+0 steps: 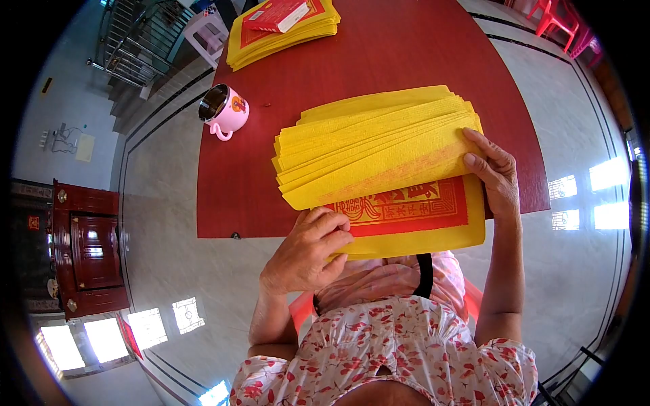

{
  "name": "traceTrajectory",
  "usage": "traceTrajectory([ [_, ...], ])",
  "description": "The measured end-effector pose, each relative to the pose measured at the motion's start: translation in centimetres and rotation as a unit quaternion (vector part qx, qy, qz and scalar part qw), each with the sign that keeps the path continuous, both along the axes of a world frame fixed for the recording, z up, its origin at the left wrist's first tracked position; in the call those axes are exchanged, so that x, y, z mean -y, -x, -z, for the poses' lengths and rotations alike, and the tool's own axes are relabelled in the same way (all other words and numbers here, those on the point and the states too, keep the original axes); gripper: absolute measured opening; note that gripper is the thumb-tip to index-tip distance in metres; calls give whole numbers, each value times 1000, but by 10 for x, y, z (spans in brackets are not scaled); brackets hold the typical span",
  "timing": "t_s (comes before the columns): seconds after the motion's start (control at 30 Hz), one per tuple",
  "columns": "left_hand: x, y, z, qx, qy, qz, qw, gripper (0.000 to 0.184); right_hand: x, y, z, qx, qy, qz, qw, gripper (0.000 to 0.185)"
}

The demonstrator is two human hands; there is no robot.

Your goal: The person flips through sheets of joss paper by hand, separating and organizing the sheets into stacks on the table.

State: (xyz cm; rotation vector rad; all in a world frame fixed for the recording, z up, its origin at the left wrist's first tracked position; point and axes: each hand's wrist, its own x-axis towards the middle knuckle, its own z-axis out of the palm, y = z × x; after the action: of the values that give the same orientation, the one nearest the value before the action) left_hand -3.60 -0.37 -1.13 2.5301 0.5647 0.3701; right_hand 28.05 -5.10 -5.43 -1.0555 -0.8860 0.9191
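A fanned stack of yellow paper sheets (379, 142) lies at the near edge of the red table, its upper sheets folded back. Below the fold shows a sheet with a red printed panel (413, 211) bearing yellow characters. My right hand (495, 169) grips the folded sheets at their right end, thumb and fingers at the edge. Curled at the lower left corner of the stack, my left hand (313, 247) has its fingers bent against the paper edge; what lies between its fingertips is partly hidden.
On the red table (406, 47), a pink cup (232, 114) with a handle stands at the left. Another pile of yellow sheets (254, 49) carries a red and white box (276, 15) at the far left. A white stool (205, 32) is beyond the table's left side.
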Motion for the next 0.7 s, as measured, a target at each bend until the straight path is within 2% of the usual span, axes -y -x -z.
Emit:
traceTrajectory([
  [0.27,1,-3,-1,10,9,-10,1000,16,0,0,0,-3,-3,-7,1000,28],
  [0.43,4,-8,-1,7,-29,-20,999,9,0,0,0,-4,7,2,1000,29],
  [0.7,4,-4,1,-1,-64,-8,998,13,0,1,-2,-8,13,2,1000,30],
])
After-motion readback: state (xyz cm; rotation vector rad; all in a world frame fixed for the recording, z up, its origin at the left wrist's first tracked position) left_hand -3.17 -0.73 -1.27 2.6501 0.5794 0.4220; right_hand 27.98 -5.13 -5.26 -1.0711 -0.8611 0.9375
